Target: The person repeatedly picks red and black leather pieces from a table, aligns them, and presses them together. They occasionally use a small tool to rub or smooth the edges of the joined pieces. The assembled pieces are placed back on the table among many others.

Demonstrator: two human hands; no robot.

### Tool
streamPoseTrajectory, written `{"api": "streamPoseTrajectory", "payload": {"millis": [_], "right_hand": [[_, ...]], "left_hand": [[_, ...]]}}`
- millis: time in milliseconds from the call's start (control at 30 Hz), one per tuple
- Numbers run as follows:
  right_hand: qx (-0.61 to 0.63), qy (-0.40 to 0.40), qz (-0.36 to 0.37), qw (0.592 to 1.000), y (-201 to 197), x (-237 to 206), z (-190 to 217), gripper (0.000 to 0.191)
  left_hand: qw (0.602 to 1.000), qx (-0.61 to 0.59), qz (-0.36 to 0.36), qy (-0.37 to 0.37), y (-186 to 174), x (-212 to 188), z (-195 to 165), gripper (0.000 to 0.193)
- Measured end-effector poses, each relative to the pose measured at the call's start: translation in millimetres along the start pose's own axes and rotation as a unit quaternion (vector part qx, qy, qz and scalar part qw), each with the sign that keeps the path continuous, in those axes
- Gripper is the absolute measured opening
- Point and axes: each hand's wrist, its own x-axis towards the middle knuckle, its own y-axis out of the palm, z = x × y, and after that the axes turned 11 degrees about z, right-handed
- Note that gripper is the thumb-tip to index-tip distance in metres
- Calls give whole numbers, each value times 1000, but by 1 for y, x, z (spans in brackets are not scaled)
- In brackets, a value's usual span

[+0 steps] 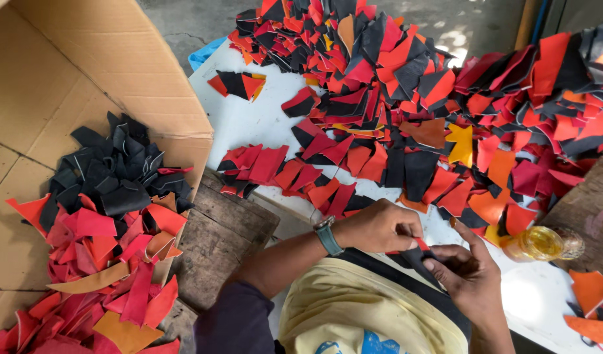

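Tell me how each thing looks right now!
Left hand: shut, pinching a black and red scrap.
Right hand: shut on that scrap.
Cardboard box: open, holding sorted scraps.
Scrap heap: spread over the white table.
Small jar: lying sideways.

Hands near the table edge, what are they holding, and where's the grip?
Both hands, left hand and right hand, pinch one small black-and-red scrap by its ends.

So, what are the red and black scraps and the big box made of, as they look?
Scraps: probably leather or faux leather, matte, with stiff cut edges and paler undersides. Box: corrugated cardboard, plain brown, creased. Both hands, left hand and right hand, pinch a black scrap.
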Motion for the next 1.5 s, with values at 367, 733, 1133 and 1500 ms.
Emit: {"api": "streamPoseTrajectory", "payload": {"millis": [367,733,1133,1500], "right_hand": [[53,10,-14,998,-45,-38,-9,85],[9,-19,-166,986,-50,-44,-35,76],[-58,-161,-189,967,-41,-42,-38,61],[-102,-190,-219,952,-44,-47,-41,57]], "left_hand": [[984,-154,-75,-51,86,6,41,23],[959,-262,-101,-39,90,28,40,20],[981,-167,-82,-50,88,22,44,38],[985,-156,-62,-47,90,23,39,40]]}}
